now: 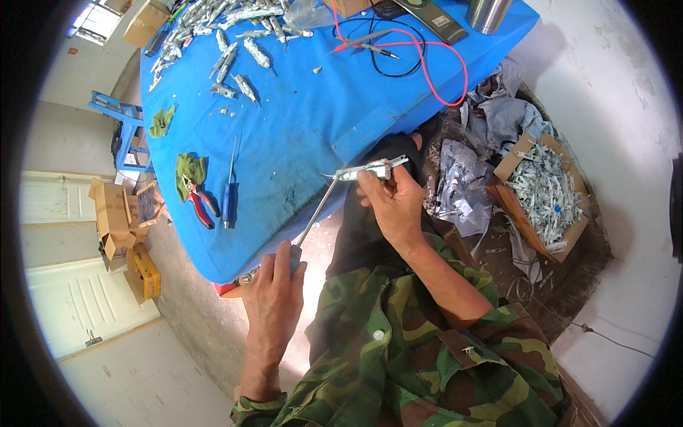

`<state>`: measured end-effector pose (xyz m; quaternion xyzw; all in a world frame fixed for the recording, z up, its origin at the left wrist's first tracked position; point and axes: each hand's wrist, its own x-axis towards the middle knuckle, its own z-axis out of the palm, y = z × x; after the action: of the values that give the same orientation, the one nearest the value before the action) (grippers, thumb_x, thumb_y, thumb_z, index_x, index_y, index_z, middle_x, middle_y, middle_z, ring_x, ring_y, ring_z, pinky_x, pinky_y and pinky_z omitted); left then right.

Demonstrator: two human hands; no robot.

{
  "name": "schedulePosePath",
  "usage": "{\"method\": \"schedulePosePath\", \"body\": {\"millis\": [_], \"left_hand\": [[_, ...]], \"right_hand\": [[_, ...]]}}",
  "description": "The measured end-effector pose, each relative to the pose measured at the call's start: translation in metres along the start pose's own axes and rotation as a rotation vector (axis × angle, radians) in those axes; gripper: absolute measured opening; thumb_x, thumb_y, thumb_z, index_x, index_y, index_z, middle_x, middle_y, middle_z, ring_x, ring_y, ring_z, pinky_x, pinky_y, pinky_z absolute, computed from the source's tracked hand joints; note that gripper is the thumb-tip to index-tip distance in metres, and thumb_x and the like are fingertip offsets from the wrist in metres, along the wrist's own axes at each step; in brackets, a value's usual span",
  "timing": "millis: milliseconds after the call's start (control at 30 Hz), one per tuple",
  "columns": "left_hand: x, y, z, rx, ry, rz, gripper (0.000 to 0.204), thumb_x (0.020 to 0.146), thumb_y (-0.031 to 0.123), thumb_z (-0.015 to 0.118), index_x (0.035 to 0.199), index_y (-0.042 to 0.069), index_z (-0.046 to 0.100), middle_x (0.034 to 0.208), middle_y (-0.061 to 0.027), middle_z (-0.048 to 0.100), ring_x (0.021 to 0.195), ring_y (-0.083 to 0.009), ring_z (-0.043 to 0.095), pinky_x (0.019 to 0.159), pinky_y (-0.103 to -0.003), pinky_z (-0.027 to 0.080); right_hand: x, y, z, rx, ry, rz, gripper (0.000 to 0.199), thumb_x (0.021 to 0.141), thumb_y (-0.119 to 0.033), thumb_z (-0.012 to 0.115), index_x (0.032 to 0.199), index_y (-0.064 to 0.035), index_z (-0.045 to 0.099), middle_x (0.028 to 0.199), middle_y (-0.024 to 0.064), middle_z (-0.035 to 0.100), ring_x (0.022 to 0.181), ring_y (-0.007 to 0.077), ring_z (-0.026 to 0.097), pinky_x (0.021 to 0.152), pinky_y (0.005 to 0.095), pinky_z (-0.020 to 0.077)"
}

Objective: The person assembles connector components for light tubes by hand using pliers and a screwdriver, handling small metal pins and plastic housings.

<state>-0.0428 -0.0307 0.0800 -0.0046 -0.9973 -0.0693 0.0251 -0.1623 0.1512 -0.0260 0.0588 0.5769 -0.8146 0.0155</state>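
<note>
My left hand (274,302) is closed around the handle of a screwdriver, whose long metal shaft (317,217) slants up and to the right. The tip meets the left end of a slim whitish-grey part (361,172) with a thin wire at that end. My right hand (395,210) pinches this part from below, just off the table's front edge. On the blue-covered table (284,135) lie red-handled pliers (203,207), partly against a green cloth (191,168), and a second screwdriver with a blue handle (230,203). Similar slim parts (245,87) are scattered farther back.
A heap of such parts (206,32) covers the far left. Red test leads (459,60), a meter (434,21) and a metal cup (489,13) are far right. Beside me stands a carton (544,199) of parts near crumpled plastic (461,185). A blue chair (128,132) and cardboard boxes (110,217) stand left.
</note>
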Motion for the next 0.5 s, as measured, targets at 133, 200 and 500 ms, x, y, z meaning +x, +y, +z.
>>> {"method": "schedulePosePath", "body": {"millis": [133,200,500], "left_hand": [[-0.001,0.000,0.005,0.001,-0.008,0.009,0.044,0.089,0.015,0.077,0.130,0.007,0.063,0.092,-0.0100,0.065,0.086,-0.0286,0.069,0.073,-0.041,0.051],[-0.001,-0.002,0.006,0.002,-0.021,0.019,0.044,0.089,0.013,0.076,0.131,0.009,0.063,0.091,-0.0099,0.064,0.084,-0.0284,0.069,0.071,-0.041,0.052],[0.032,-0.036,-0.026,-0.280,-0.174,0.001,0.039,0.090,0.005,0.073,0.129,0.006,0.069,0.084,-0.0165,0.066,0.066,-0.0299,0.065,0.061,-0.040,0.050]], "right_hand": [[0.004,0.004,0.006,-0.036,0.053,-0.047,0.026,0.104,-0.023,0.066,0.103,0.0024,0.062,0.087,0.0067,0.071,0.075,0.0123,0.070,0.062,0.0273,0.0530],[0.008,0.008,0.004,-0.103,0.006,-0.099,0.026,0.104,-0.023,0.064,0.102,0.0031,0.061,0.084,0.0087,0.071,0.074,0.0145,0.071,0.062,0.0300,0.0532],[0.021,0.005,-0.005,-0.279,-0.126,-0.272,0.019,0.101,-0.015,0.066,0.101,0.0032,0.062,0.076,0.0121,0.068,0.068,0.0218,0.068,0.063,0.0336,0.0522]]}}
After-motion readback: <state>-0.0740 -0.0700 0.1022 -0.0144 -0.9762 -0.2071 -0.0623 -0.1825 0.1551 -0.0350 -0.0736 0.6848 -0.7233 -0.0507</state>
